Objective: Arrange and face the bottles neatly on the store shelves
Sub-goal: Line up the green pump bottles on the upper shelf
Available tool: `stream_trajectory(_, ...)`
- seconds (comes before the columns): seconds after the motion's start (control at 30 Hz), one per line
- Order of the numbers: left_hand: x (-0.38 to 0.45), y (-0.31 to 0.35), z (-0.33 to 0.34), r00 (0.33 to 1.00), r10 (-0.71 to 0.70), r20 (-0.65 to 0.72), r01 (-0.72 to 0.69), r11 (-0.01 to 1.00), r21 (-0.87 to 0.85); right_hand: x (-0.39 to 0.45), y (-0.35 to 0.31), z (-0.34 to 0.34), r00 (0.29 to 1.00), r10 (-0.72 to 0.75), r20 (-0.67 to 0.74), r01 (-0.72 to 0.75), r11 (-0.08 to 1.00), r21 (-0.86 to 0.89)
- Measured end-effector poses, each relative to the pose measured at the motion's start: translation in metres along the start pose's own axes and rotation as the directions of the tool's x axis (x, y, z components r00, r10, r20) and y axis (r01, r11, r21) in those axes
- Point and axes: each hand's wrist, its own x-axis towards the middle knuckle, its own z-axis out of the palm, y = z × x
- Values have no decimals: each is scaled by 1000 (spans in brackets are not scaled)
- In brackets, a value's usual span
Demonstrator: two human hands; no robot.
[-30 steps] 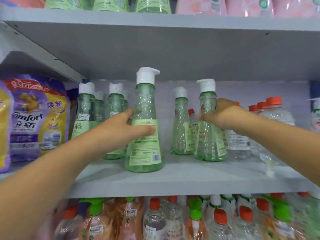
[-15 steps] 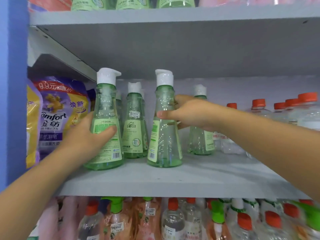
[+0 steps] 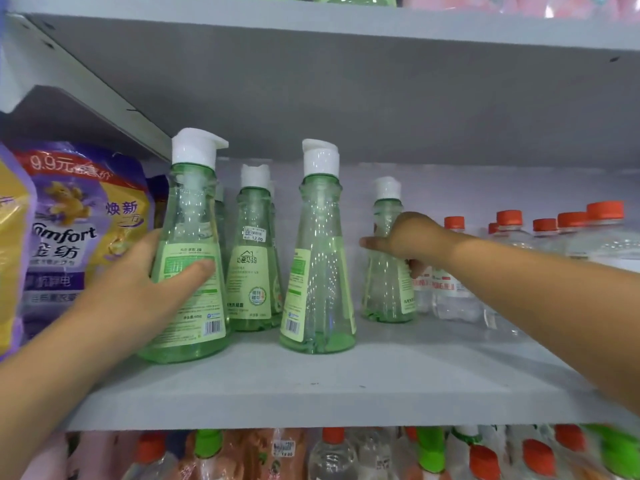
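Head view, and the facing job is only partway there. The left hand (image 3: 138, 289) has its grip wrapped around the near-left green bottle (image 3: 188, 271), thumb across the label, bottle standing upright at the left end of the shelf (image 3: 311, 386) just beside the purple softener bags (image 3: 79, 230). Its barcode side faces out, so that one looks not yet faced. The middle front bottle (image 3: 317, 268) stands free, also turned so its barcode label shows at the side. Behind and between them, one bottle (image 3: 254, 258) does show its front label and price sticker. The right hand (image 3: 408, 237) reaches far back and grasps the rear bottle (image 3: 388, 265), fingers curled round its neck, close to the clear bottles with orange caps (image 3: 512, 244). Judging from this, the row is loosely formed; left to do is bringing that rear bottle forward, turning labels outward and evening the gaps.
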Motion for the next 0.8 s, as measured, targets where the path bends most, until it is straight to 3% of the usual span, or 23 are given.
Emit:
stream_trajectory(0.13, 1, -3, -1, 1000, -23, -4, 23, 999, 35, 18, -13, 5, 992, 35, 124, -58, 981, 187)
stream_trajectory(0.3, 3, -5, 0, 1000, -15, 11, 15, 1000, 3, 38, -29, 38, 959, -169, 229, 71, 922, 380)
stream_trajectory(0.37, 4, -5, 1, 1000, -8, 8, 8, 1000, -16, 44, -37, 51, 943, -195, 269, 94, 933, 348)
stream_trajectory(0.47, 3, -7, -1, 999, -14, 39, 16, 999, -36, 37, -45, 46, 939, -151, 309, 152, 988, 23)
stream_trajectory(0.5, 3, -7, -1, 999, -18, 39, 19, 999, -44, 32, -46, 39, 939, -144, 311, 148, 989, 11)
stream_trajectory(0.53, 3, -7, -1, 999, -16, 37, 18, 999, -44, 23, -50, 28, 944, -148, 296, 99, 980, 174)
stream_trajectory(0.57, 3, -7, -1, 999, -8, 38, 10, 999, -36, 17, -51, 15, 955, -164, 248, 47, 906, 420)
stream_trajectory(0.6, 3, -7, -1, 999, 0, 40, 1, 1000, -26, 5, -52, 2, 961, -192, 201, 11, 748, 664)
stream_trajectory(0.67, 2, -5, -2, 999, 9, 50, -8, 1000, -18, -18, -53, -17, 938, -304, 169, -18, 443, 896)
stream_trajectory(0.7, 2, -5, -2, 998, 6, 57, -5, 1000, -19, -30, -53, -18, 910, -375, 175, 10, 443, 897)
stream_trajectory(0.8, 2, -5, -2, 999, -2, 49, 3, 1000, -19, -65, -58, 4, 858, -463, 222, 198, 697, 689)
